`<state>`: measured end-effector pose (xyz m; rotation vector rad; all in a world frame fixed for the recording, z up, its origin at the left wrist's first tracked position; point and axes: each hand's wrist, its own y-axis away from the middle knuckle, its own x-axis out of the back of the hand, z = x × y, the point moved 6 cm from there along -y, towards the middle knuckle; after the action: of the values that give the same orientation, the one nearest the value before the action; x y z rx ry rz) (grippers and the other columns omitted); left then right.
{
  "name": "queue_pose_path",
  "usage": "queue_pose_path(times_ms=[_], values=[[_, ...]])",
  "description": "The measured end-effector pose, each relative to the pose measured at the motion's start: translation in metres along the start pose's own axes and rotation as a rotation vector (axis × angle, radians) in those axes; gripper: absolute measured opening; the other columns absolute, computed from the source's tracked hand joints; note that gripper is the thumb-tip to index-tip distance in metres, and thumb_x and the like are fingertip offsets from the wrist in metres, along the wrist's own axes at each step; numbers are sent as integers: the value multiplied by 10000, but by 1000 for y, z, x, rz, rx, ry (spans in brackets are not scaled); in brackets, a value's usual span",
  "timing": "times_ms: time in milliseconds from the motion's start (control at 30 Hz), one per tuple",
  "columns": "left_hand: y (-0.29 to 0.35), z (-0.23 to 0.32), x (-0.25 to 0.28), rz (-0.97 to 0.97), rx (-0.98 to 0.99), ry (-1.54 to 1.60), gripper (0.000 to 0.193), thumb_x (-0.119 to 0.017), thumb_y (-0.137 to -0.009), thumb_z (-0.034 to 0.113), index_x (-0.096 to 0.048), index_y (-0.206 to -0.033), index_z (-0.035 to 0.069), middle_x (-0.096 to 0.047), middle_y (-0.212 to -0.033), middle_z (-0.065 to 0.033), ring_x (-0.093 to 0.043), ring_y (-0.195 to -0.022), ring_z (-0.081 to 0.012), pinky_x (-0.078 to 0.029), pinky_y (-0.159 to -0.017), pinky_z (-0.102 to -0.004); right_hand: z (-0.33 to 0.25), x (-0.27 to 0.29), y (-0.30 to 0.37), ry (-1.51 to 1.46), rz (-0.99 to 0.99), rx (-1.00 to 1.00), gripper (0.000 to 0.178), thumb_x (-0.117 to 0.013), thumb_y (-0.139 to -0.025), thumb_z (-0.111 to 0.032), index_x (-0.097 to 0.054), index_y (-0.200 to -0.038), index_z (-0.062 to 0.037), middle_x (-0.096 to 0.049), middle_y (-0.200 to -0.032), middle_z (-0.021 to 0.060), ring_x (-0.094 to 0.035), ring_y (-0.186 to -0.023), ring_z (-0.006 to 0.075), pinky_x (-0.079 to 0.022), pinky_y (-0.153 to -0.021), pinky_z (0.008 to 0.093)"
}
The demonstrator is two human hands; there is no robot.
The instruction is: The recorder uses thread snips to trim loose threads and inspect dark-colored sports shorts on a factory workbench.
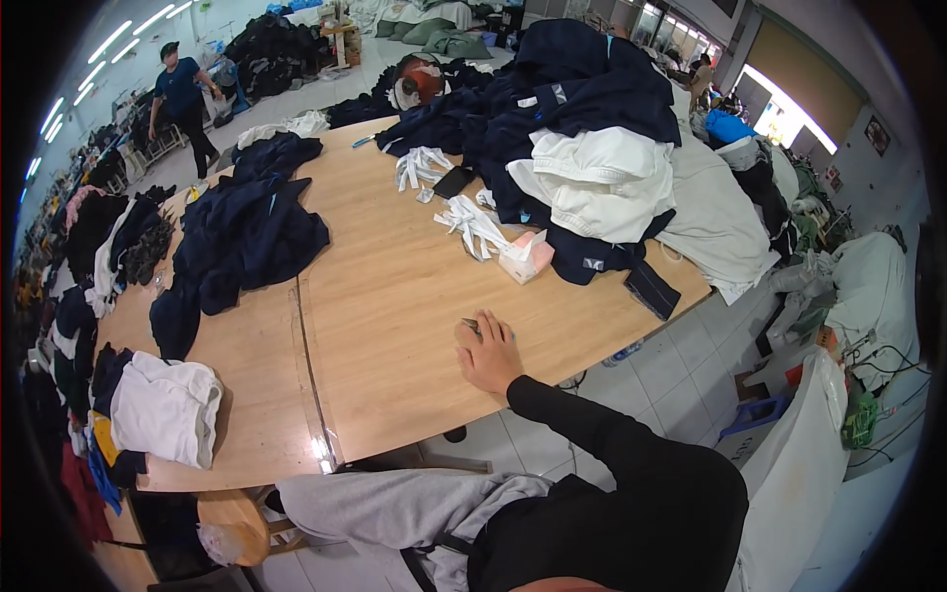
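My right hand (489, 355) rests palm down on the wooden table (395, 365) near its front edge, its black sleeve reaching in from the lower right. The fingers are bent over a small dark thing (473, 325), mostly covered, whose kind I cannot make out. Beyond the hand lie a small white and pink box (526, 259) and bundles of white strips (472, 227). To their right rises a heap of navy garments (592, 89) with folded white garments (602, 187) on it. A dark folded piece (653, 290) lies at the table's right edge. My left hand is out of view.
Navy garments (242, 237) spread over the table's left part, with a folded white garment (168, 407) at the near left corner. A seam (311, 380) crosses the tabletop. A wooden stool (234, 525) stands below. A person (182, 99) walks at the far left.
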<state>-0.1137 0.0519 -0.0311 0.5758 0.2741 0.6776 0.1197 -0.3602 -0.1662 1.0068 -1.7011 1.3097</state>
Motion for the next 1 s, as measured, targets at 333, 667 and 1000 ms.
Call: queue_pose_path(times_ms=[333, 667, 1000], values=[[4, -12, -2, -11, 15, 35, 210, -740, -966, 165, -606, -967, 4, -636, -885, -72, -559, -838, -153, -480, -724, -345, -6, -5, -2, 13, -8, 14, 534, -615, -1010, -321, -561, -1482, -76, -463, -1572, 321, -397, -1506, 465, -316, -1212, 584], [18, -14, -7, -8, 22, 63, 217, -741, -957, 154, -588, -949, 0, -630, -884, -70, -553, -832, -155, -477, -719, -345, -3, -8, -2, 33, -12, 26, 515, -607, -1024, -342, -570, -1464, -77, -471, -1564, 322, -406, -1495, 474, -307, -1218, 592], [11, -16, -7, -49, 15, 66, 225, -742, -949, 143, -571, -932, -3, -623, -883, -68, -548, -827, -157, -474, -714, -345, 4, -7, -1, 52, -20, 13, 512, -612, -1021, -336, -569, -1464, -82, -467, -1570, 321, -408, -1499, 467, -306, -1220, 594]])
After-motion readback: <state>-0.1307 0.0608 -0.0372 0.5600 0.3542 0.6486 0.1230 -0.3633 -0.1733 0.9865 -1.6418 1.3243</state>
